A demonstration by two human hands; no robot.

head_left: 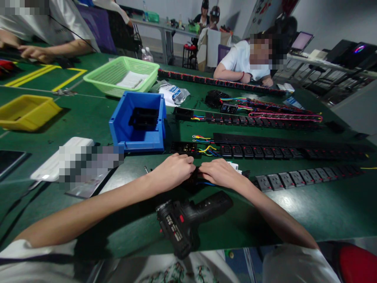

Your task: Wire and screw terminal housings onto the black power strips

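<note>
My left hand [176, 169] and my right hand [220, 172] meet over a small black plastic box [191, 181] at the table's near side. Fingers of both hands are curled onto it and cover most of it, so its inside is hidden. A blue wire [206, 183] runs out below my right hand toward a strip of black sockets [290, 179]. Just beyond my hands lies an open black box [185, 147] with coloured wires, joined to another socket strip [259, 151]. A black cordless screwdriver [188, 220] lies on the table in front of me.
A blue bin [138, 142] holding black parts stands left of centre, with a green basket [123, 84] behind and a yellow tray [28, 114] farther left. A white power bank [63, 157] lies nearby. More wired strips [244, 120] lie beyond; co-workers [244, 59] sit opposite.
</note>
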